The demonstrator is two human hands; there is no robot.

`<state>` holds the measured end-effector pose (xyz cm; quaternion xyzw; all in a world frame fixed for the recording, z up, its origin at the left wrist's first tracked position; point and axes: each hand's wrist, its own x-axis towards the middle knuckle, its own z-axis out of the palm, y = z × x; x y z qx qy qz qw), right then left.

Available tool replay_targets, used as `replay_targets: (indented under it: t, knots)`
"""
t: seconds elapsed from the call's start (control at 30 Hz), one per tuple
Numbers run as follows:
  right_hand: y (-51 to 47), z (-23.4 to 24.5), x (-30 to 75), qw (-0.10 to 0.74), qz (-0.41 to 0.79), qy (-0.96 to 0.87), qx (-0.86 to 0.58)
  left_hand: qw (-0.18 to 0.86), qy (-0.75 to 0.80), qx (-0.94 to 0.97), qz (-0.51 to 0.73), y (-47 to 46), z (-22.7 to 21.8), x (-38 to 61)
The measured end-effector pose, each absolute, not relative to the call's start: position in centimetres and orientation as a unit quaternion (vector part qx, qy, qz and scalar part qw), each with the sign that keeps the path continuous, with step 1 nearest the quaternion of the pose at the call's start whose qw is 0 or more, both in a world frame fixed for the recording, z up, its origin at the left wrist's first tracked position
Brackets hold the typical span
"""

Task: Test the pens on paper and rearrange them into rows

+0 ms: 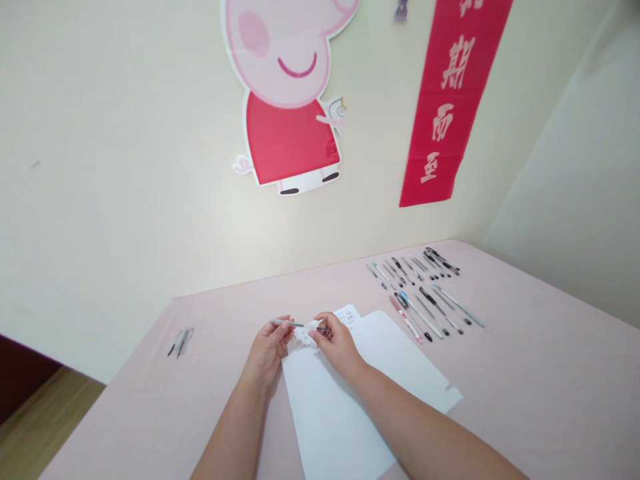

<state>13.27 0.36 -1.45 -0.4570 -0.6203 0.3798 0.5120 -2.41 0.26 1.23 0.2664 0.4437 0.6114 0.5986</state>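
My left hand point(270, 348) and my right hand point(336, 340) meet over the far end of a white sheet of paper point(350, 393) on a pink table point(525, 373). Between them they hold one slim pen point(299, 325) level, the left fingers pinched on its left end and the right fingers pinched on its right end. Small scribbles mark the paper just under the pen. Both hands are closed on the pen.
Several pens point(425, 293) lie in rows at the back right of the table. A few more pens point(181, 341) lie at the left edge. A cartoon pig cutout point(287, 100) and a red banner point(450, 100) hang on the wall behind.
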Motion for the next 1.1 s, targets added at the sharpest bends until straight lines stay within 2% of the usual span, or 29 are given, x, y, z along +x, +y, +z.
replay_targets:
  t: [0.27,0.5,0.83,1.1]
  knots:
    - [0.51,-1.86,13.32,0.461,0.374,-0.65,-0.475,0.605,0.437,0.278,0.604,0.67,0.94,-2.73]
    - [0.65,-1.88,13.16,0.509,0.366,-0.632,-0.456,0.604,0.44,0.276,0.605,0.83,0.91,-2.86]
    - [0.6,-1.61,13.23,0.509,0.364,-0.626,-0.465,0.622,0.424,0.249,0.61,1.06,1.06,-3.14]
    - [0.29,-1.35,13.4,0.475,0.366,-0.641,-0.479,0.627,0.417,0.25,0.608,1.23,0.54,-3.44]
